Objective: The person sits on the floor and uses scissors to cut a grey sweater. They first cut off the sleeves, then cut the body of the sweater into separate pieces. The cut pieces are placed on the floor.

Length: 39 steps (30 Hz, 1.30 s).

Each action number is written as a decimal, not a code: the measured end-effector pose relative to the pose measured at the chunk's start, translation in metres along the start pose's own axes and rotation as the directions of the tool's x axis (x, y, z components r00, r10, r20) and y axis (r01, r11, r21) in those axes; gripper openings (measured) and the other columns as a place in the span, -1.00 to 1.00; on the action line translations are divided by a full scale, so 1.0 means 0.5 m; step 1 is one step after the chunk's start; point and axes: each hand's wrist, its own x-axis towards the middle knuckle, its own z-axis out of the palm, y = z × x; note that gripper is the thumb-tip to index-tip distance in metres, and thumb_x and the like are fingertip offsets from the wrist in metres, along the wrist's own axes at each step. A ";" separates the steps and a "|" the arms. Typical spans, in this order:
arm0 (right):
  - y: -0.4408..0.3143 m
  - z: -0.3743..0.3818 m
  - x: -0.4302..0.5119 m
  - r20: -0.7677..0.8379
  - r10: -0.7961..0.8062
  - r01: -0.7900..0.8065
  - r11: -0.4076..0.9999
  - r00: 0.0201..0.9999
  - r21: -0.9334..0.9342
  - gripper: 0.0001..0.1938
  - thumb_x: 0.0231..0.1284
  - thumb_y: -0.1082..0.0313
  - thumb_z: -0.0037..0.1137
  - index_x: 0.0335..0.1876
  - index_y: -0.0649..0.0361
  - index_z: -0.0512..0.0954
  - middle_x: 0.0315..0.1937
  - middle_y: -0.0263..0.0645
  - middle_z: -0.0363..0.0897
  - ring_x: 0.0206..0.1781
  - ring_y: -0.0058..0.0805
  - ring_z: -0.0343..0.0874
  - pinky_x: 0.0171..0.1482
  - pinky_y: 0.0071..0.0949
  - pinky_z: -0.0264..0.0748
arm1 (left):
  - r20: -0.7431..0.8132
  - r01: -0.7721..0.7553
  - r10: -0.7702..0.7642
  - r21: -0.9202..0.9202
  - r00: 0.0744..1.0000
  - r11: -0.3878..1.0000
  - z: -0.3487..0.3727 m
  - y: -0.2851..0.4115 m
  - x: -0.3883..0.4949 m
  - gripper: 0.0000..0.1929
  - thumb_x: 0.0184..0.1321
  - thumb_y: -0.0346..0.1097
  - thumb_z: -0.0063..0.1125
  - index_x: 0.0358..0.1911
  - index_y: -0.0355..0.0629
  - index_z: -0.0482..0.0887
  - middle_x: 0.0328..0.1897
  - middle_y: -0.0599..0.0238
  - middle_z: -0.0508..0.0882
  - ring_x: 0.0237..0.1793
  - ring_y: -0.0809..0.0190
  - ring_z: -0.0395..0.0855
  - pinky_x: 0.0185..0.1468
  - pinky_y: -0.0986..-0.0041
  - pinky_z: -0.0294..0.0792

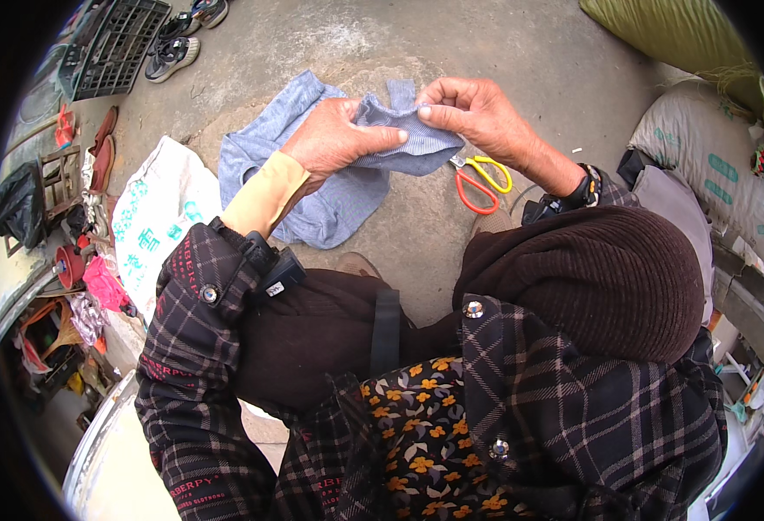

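A blue-grey fabric garment [336,211] hangs from my hands over the concrete floor. My left hand [336,137] grips a finely striped part of it, thumb on top and the other fingers hidden beneath. At the edge of that part, my right hand [476,114] pinches the cloth between thumb and forefinger. A short fabric tab [401,94] sticks up between the two hands. Just below my right hand, a pair of scissors [476,189] with one red and one yellow handle shows past the cloth, its blades mostly hidden.
To the left lies a white woven sack [160,215] bearing green writing. Dark sneakers [173,58] and a black plastic crate [118,49] are at the upper left. Stuffed sacks [714,163] line the right side, below a large olive-green bundle [675,32].
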 end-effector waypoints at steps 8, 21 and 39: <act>-0.001 -0.014 -0.003 0.113 0.107 -0.120 0.985 0.988 0.121 -0.80 0.22 0.25 -0.01 -0.31 0.24 0.52 -0.64 -0.44 0.42 -0.60 -0.72 0.36 -0.46 -0.72 0.25 | -0.093 -0.062 0.051 -0.115 0.994 0.991 -0.013 -0.008 0.011 -0.75 0.08 -0.22 0.16 -0.30 -0.29 0.57 -0.39 0.38 0.61 -0.38 0.46 0.51 -0.22 0.64 0.34; 0.063 -0.045 0.004 0.184 0.121 -0.140 0.986 0.975 0.094 -0.82 0.21 0.29 0.00 -0.27 0.28 0.48 -0.53 -0.37 0.49 -0.56 -0.71 0.40 -0.45 -0.70 0.34 | -0.086 0.046 -0.050 -0.046 0.995 0.998 0.004 -0.015 0.010 -0.72 -0.03 -0.41 0.25 -0.22 -0.32 0.56 -0.31 0.28 0.65 -0.35 0.37 0.61 -0.24 0.58 0.47; 0.333 -0.124 -0.136 -0.211 0.141 -0.252 0.636 0.967 -0.730 -0.53 -0.08 0.39 0.20 0.03 0.11 0.34 -0.39 -0.17 0.51 -0.35 -0.35 0.52 -0.29 -0.38 0.45 | -0.226 -0.151 0.092 -0.259 0.970 0.954 -0.003 -0.003 -0.001 -0.77 -0.01 -0.41 0.23 -0.27 -0.33 0.57 -0.32 0.27 0.65 -0.34 0.37 0.60 -0.21 0.59 0.44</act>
